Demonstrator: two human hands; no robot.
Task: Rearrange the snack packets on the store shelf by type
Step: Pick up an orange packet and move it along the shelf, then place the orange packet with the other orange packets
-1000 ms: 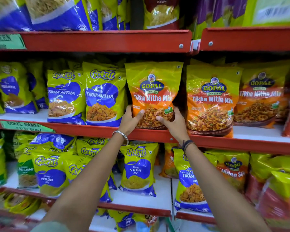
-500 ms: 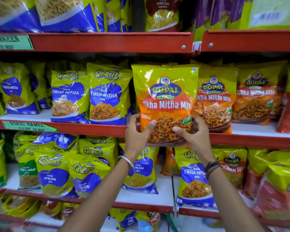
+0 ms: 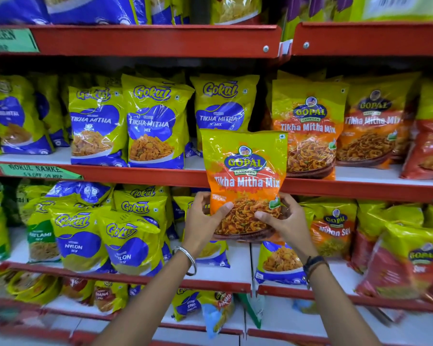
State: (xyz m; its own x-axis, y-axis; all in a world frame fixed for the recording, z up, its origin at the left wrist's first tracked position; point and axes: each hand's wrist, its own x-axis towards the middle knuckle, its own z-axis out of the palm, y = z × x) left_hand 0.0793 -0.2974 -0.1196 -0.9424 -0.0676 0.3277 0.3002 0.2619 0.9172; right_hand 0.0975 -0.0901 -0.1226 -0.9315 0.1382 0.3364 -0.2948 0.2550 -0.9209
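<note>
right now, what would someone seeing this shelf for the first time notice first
The orange and yellow Gopal Tikha Mitha Mix packet stands out first, held off the shelf at centre by the left hand and right hand, one at each lower corner. Behind it, red shelf edges carry blue and yellow Gokul Tikha Mitha packets on the left and matching Gopal packets on the right.

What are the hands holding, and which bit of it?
Both hands hold one orange and yellow snack packet by its bottom end: the left hand at its lower left corner, the right hand at its lower right.
</note>
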